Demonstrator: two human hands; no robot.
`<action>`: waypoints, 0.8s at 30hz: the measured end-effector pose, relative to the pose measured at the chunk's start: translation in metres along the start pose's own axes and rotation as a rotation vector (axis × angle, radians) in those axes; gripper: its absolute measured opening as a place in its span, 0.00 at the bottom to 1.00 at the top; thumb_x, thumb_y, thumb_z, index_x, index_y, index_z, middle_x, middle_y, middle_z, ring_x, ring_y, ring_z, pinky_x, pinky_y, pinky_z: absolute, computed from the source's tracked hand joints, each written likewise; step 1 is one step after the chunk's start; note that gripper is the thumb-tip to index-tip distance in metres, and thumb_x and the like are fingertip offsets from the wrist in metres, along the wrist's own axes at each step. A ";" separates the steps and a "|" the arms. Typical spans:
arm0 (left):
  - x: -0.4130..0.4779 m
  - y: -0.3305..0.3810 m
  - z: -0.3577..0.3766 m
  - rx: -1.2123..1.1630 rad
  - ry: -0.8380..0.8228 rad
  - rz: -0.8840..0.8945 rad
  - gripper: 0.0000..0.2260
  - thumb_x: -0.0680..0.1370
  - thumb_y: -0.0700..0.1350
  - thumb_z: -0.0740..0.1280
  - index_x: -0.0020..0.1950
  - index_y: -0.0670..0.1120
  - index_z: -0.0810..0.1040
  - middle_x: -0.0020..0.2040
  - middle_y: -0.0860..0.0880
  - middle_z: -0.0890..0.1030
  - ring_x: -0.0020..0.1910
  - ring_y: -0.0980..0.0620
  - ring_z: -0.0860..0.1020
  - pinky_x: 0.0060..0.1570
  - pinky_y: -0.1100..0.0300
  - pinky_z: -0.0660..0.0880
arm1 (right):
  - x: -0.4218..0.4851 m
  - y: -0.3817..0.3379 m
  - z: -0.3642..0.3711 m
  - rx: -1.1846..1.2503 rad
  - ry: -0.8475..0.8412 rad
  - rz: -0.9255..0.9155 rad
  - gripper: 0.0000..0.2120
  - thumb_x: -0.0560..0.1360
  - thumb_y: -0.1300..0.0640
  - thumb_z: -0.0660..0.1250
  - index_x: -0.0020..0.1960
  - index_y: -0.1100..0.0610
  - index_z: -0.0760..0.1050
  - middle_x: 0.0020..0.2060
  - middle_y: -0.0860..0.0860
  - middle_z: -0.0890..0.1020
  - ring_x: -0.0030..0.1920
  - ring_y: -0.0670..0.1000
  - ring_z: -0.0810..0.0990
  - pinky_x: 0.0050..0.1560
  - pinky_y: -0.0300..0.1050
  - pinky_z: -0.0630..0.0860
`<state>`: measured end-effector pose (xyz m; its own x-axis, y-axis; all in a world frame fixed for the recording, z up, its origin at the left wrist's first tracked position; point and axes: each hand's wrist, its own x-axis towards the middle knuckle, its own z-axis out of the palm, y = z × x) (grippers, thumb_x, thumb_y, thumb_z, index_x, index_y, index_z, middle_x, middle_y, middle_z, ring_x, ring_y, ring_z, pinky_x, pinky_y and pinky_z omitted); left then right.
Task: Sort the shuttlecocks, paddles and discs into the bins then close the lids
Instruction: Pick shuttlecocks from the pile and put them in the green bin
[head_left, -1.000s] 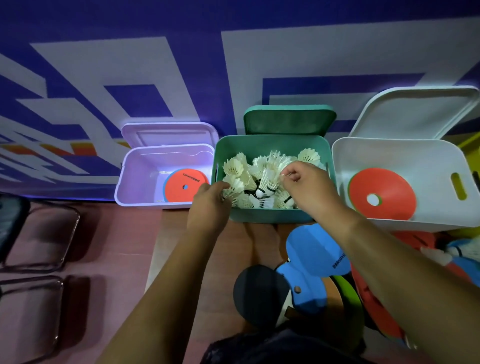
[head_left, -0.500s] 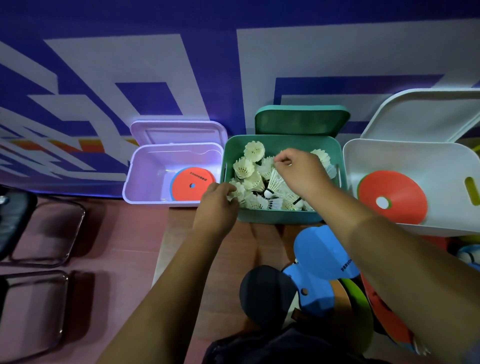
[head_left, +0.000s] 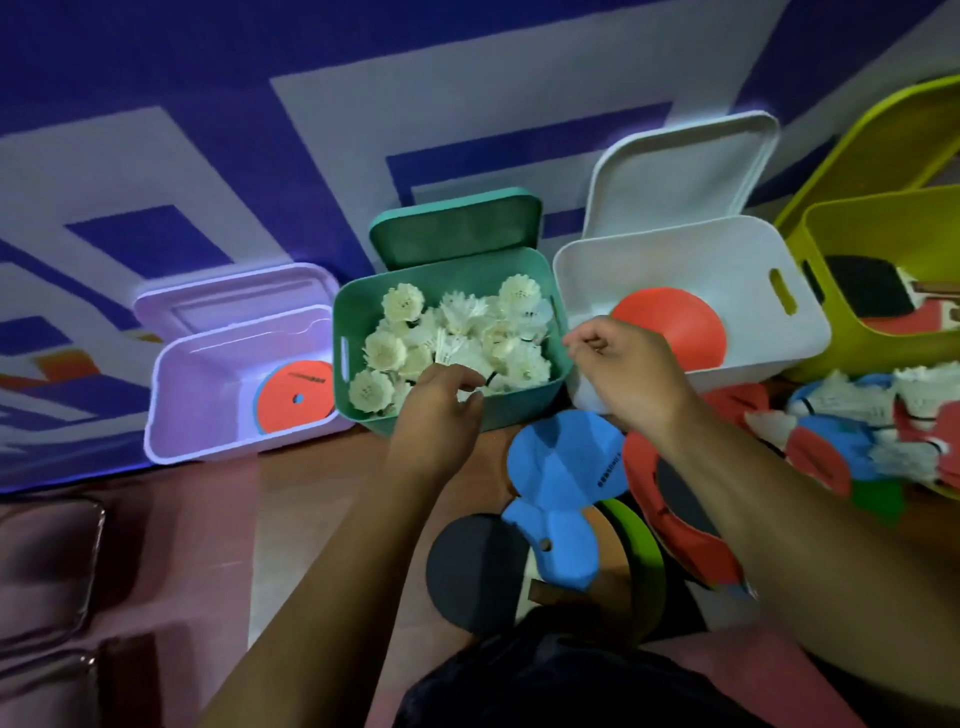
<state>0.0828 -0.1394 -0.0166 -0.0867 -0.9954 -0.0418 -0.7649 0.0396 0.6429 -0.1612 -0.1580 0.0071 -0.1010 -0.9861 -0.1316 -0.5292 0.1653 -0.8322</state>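
We see a purple and white patterned wall (head_left: 363, 104) behind the green bin (head_left: 519, 408), which stands on a wooden surface (head_left: 311, 519) with its lid (head_left: 457, 228) tipped up against that wall.

Furthest to the right of the green bin is a yellow-green bin (head_left: 883, 353), open, with a black paddle (head_left: 867, 291) inside. Just to the right of the green bin stands a white bin (head_left: 675, 260) with its lid (head_left: 675, 176) raised and 1 orange disc (head_left: 670, 327) leaning inside. Just to the left of the green bin is a lilac bin (head_left: 208, 384), also open, holding 1 orange disc with a blue edge (head_left: 296, 397).

Our left hand (head_left: 436, 410) is at the green bin's near rim. Its fingers curl down among the shuttlecocks, and we cannot tell whether its grip pinches one. Our right hand (head_left: 623, 369) hovers at the green bin's right corner. Its grip is pressed together, thumb against curled forefinger, and we see nothing in it.

In front of the green bin lie blue paddles (head_left: 566, 457), a black paddle (head_left: 478, 566) and red pieces (head_left: 685, 525), overlapping. Far to the right of the green bin is a mixed heap (head_left: 857, 426) of white shuttlecocks and red and blue pieces.

The green bin itself is filled with white shuttlecocks (head_left: 457, 338).
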 end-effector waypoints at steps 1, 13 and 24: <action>-0.001 0.010 0.009 -0.006 -0.032 0.020 0.09 0.80 0.40 0.68 0.59 0.48 0.84 0.57 0.52 0.79 0.46 0.55 0.77 0.46 0.75 0.66 | -0.004 0.012 -0.012 0.018 0.035 0.022 0.08 0.81 0.57 0.68 0.50 0.48 0.85 0.48 0.40 0.86 0.51 0.42 0.83 0.57 0.42 0.79; -0.020 0.102 0.142 -0.053 -0.427 0.059 0.07 0.79 0.41 0.71 0.54 0.51 0.84 0.53 0.54 0.83 0.44 0.58 0.81 0.52 0.60 0.77 | -0.091 0.132 -0.123 -0.164 0.146 0.245 0.07 0.82 0.55 0.67 0.53 0.51 0.84 0.45 0.43 0.84 0.48 0.45 0.80 0.47 0.42 0.72; -0.025 0.155 0.202 0.030 -0.613 0.006 0.11 0.79 0.41 0.70 0.62 0.48 0.79 0.53 0.53 0.80 0.54 0.51 0.79 0.49 0.62 0.68 | -0.123 0.202 -0.156 -0.472 -0.018 0.427 0.19 0.72 0.49 0.69 0.60 0.55 0.83 0.56 0.56 0.82 0.59 0.61 0.79 0.58 0.51 0.79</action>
<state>-0.1627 -0.0908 -0.0702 -0.4352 -0.7641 -0.4761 -0.7800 0.0559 0.6233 -0.3873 -0.0014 -0.0610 -0.3728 -0.8316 -0.4117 -0.7606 0.5280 -0.3778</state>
